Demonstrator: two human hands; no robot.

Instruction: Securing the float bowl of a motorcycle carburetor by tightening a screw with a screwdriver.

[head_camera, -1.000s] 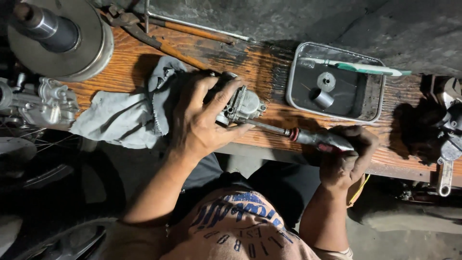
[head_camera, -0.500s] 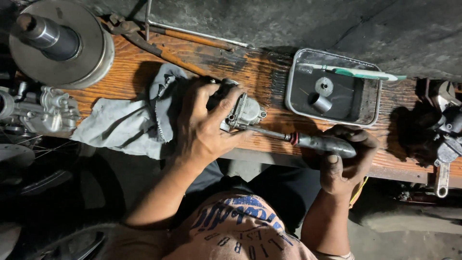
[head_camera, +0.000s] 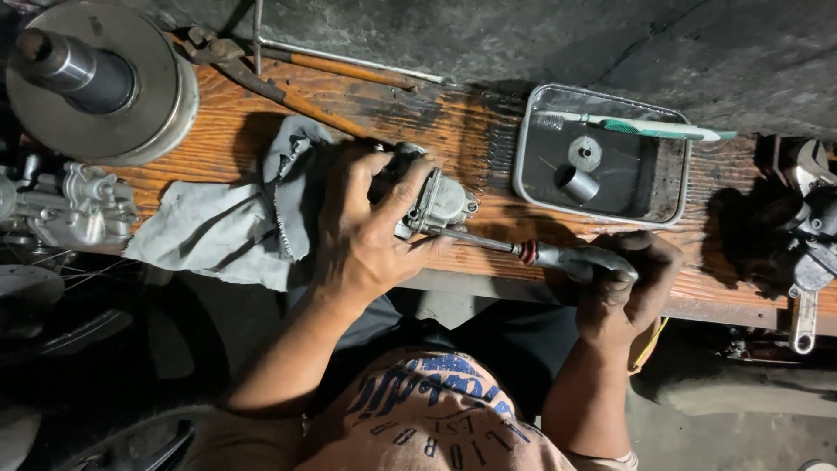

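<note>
A mechanic's workshop: a stained, oil-darkened wooden desk (head_camera: 261, 131) carries a metal engine part (head_camera: 436, 202), a large pulley-like drum (head_camera: 96, 83), a greasy rag (head_camera: 227, 227), loose wrenches (head_camera: 806, 296) (one hanging off the edge) and a metal tray (head_camera: 523, 166) holding small parts.

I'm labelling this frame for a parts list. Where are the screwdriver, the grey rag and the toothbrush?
screwdriver (head_camera: 571, 258): head view, on its dark handle near the right hand.
grey rag (head_camera: 214, 234): head view, on the flat middle of the cloth.
toothbrush (head_camera: 649, 128): head view, on its green and white handle.
</note>
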